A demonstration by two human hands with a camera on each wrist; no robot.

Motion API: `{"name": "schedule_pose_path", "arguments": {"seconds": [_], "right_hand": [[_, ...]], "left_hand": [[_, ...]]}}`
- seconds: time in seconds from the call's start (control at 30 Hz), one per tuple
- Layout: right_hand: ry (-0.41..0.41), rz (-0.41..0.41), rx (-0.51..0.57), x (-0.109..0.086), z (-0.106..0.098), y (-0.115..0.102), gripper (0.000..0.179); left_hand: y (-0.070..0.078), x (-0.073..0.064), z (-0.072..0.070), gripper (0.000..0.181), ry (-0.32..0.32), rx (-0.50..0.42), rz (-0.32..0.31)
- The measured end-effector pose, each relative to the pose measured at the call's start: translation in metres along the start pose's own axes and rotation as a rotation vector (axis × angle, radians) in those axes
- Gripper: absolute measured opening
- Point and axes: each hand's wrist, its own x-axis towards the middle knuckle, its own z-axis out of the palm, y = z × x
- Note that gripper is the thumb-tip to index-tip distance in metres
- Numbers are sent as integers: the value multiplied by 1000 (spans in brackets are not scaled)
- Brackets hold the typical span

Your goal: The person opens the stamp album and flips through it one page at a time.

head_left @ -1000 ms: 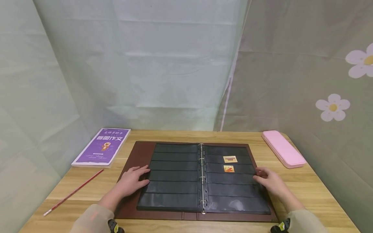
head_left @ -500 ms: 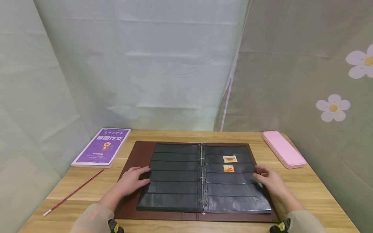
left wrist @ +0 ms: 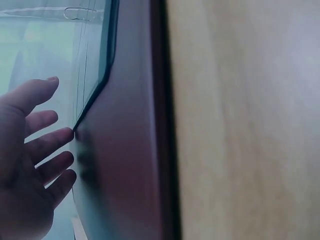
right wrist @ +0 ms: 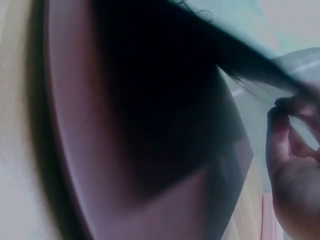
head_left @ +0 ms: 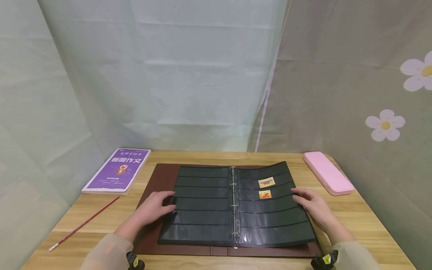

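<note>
A brown ring-binder album (head_left: 155, 176) lies spread on the table, its black pocket pages (head_left: 202, 213) held by metal rings. The right page (head_left: 276, 217) carries two small stamp-like pictures (head_left: 266, 182) in its upper pockets. My right hand (head_left: 315, 208) pinches this page's outer edge between thumb and fingers, and that side of the page curves up off the cover. My left hand (head_left: 152, 207) is at the left pages' outer edge, fingers extended. In the left wrist view the left fingers (left wrist: 52, 145) are spread, one fingertip right at the page edge.
A purple book (head_left: 118, 170) lies at the back left of the wooden table (head_left: 189, 155), with a red pencil (head_left: 84, 224) in front of it. To the back right is a pink case (head_left: 327, 172). Fabric curtains (head_left: 209, 75) stand behind and at both sides.
The right page's outer edge has risen from lying flat, its far corner now raised. My right hand has shifted slightly left with it. The left hand has barely moved.
</note>
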Motion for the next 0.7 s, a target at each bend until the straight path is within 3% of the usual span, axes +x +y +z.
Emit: {"name": "schedule_pose_path", "arguments": {"seconds": [0.27,0.5,0.7], "right_hand": [[10,-8,-40,-2,-1,-6,52],[32,-56,-138,0,-5,-14,50],[61,-101,-143,2,-6,-25,48]], "left_hand": [[7,1,-4,52,-2,-13,7],[11,4,-9,52,7,-19,20],[12,6,-10,53,3,-20,24]]}}
